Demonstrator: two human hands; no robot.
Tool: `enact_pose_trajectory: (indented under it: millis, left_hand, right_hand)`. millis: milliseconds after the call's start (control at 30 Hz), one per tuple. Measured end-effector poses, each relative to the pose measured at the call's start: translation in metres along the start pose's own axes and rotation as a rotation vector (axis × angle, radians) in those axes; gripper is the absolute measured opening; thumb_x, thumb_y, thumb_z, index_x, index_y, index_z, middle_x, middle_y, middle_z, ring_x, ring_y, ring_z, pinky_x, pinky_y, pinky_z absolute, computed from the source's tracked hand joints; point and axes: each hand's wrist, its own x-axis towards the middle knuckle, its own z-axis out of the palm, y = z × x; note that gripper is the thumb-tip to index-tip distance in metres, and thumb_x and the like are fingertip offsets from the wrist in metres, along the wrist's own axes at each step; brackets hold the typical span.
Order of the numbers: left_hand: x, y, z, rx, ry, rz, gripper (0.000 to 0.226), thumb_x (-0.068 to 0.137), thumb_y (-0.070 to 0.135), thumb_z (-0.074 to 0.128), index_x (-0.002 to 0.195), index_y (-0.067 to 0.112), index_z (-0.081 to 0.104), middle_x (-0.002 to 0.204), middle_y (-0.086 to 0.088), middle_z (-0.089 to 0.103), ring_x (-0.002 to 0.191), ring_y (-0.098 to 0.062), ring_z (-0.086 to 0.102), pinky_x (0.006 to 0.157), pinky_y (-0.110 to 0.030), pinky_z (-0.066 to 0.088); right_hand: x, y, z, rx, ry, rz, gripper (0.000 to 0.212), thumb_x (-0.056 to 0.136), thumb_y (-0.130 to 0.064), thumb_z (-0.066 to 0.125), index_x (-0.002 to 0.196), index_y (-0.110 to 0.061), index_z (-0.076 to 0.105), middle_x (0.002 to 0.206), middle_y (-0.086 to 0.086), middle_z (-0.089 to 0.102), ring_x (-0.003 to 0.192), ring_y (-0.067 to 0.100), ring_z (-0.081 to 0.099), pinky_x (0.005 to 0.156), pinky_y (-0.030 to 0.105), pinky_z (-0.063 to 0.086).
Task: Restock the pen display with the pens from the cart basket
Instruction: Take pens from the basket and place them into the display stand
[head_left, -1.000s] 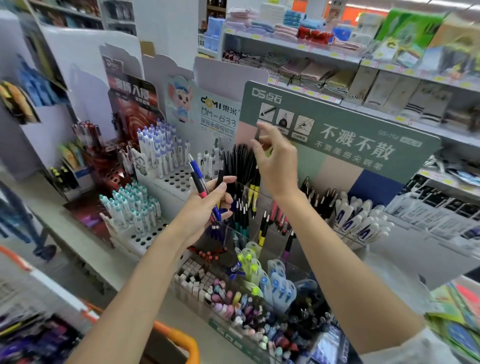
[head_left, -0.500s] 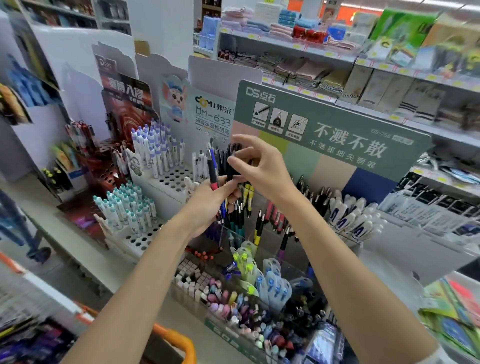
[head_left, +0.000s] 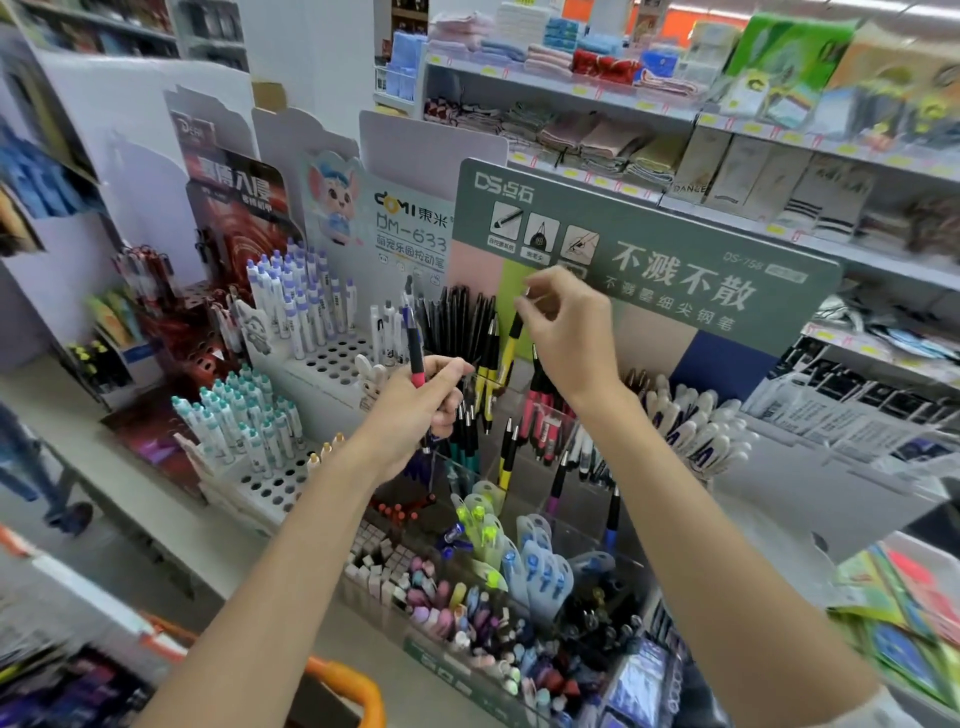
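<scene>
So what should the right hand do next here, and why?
Probably lower the yellow pen straight down among the other yellow pens, then let go. The right hand pinches its black top just above them, so it looks nearly placed, and the left hand holds more pens to hand over.

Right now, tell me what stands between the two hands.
Head view: yellow-and-black plastic pens, one pinched by the right hand, stand between it and the left hand.
</scene>
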Motion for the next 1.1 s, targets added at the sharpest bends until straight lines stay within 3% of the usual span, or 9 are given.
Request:
enact_pose_trajectory:
  millis: [233,333,433,500,600,733,800,933,1100]
  left_hand:
    - [-0.003,-0.002,0.001,-0.042,-0.021,-0.024,0.022,0.105,0.025,0.044,0.104,0.005,0.054,0.064,0.000,0.046,0.046,-0.008,0.035,0.044,-0.019,0.032]
    - [-0.005,-0.001,-0.001,-0.041,-0.057,-0.031,0.024,0.106,0.023,0.041,0.103,0.005,0.056,0.065,0.000,0.046,0.047,-0.008,0.036,0.045,-0.018,0.032]
    - [-0.005,0.003,0.000,-0.036,-0.114,-0.032,0.026,0.105,0.027,0.043,0.101,0.005,0.058,0.065,-0.001,0.045,0.047,-0.008,0.033,0.045,-0.019,0.030]
    - [-0.005,0.008,0.003,-0.039,-0.203,-0.050,0.033,0.097,0.037,0.048,0.100,0.006,0.059,0.064,0.000,0.043,0.046,-0.008,0.031,0.045,-0.018,0.028]
    - [-0.004,0.013,0.012,-0.068,-0.331,-0.087,0.038,0.092,0.042,0.049,0.099,0.005,0.056,0.062,0.001,0.039,0.045,-0.008,0.027,0.044,-0.018,0.025]
    - [-0.004,0.012,0.021,-0.051,-0.360,-0.094,0.042,0.091,0.044,0.049,0.103,0.004,0.054,0.063,0.002,0.041,0.047,-0.008,0.027,0.046,-0.018,0.025]
    - [-0.003,0.012,0.021,-0.046,-0.320,-0.069,0.046,0.091,0.045,0.048,0.106,0.003,0.058,0.064,0.001,0.044,0.047,-0.008,0.029,0.045,-0.018,0.026]
    - [0.000,0.008,0.009,-0.011,-0.097,0.019,0.047,0.093,0.047,0.046,0.109,0.006,0.061,0.059,0.006,0.045,0.048,-0.007,0.031,0.046,-0.019,0.024]
    - [0.001,0.001,-0.013,-0.116,0.222,0.043,0.009,0.093,0.017,0.052,0.085,0.015,0.050,0.062,0.004,0.041,0.052,-0.008,0.030,0.042,-0.016,0.025]
  right_hand:
    - [-0.007,0.005,0.020,-0.174,-0.273,0.008,0.017,0.094,-0.018,0.066,0.102,-0.007,0.077,0.099,0.008,0.075,0.092,0.022,0.068,0.085,0.039,0.054]
    - [-0.006,0.001,0.018,-0.244,-0.209,-0.066,0.021,0.094,-0.014,0.064,0.110,-0.004,0.074,0.107,0.012,0.074,0.100,0.027,0.068,0.092,0.041,0.053]
    - [0.000,-0.010,0.007,-0.045,-0.001,-0.030,0.021,0.091,-0.007,0.063,0.109,-0.007,0.075,0.103,0.005,0.075,0.092,0.015,0.068,0.087,0.029,0.053]
    - [0.005,-0.021,-0.002,0.206,-0.118,0.089,0.019,0.092,-0.010,0.064,0.107,-0.012,0.076,0.098,-0.001,0.076,0.086,0.006,0.068,0.079,0.021,0.053]
    - [0.006,-0.033,-0.008,0.415,-0.366,0.130,0.025,0.093,-0.011,0.065,0.118,-0.013,0.069,0.102,0.001,0.075,0.095,0.009,0.070,0.086,0.021,0.055]
    - [0.001,-0.032,-0.016,0.484,-0.389,0.109,0.031,0.091,-0.004,0.067,0.122,-0.008,0.066,0.099,0.007,0.075,0.094,0.015,0.072,0.086,0.025,0.056]
    - [-0.001,-0.031,-0.022,0.523,-0.281,0.132,0.033,0.089,-0.003,0.069,0.121,-0.009,0.063,0.097,0.007,0.075,0.091,0.015,0.073,0.085,0.026,0.057]
    - [0.001,-0.019,-0.032,0.531,0.171,0.180,0.018,0.090,-0.002,0.067,0.107,-0.006,0.064,0.090,0.004,0.072,0.085,0.015,0.072,0.081,0.027,0.057]
    - [-0.017,-0.016,-0.018,0.410,0.122,0.119,0.017,0.092,-0.002,0.066,0.108,-0.007,0.064,0.094,0.002,0.069,0.085,0.008,0.067,0.079,0.020,0.054]
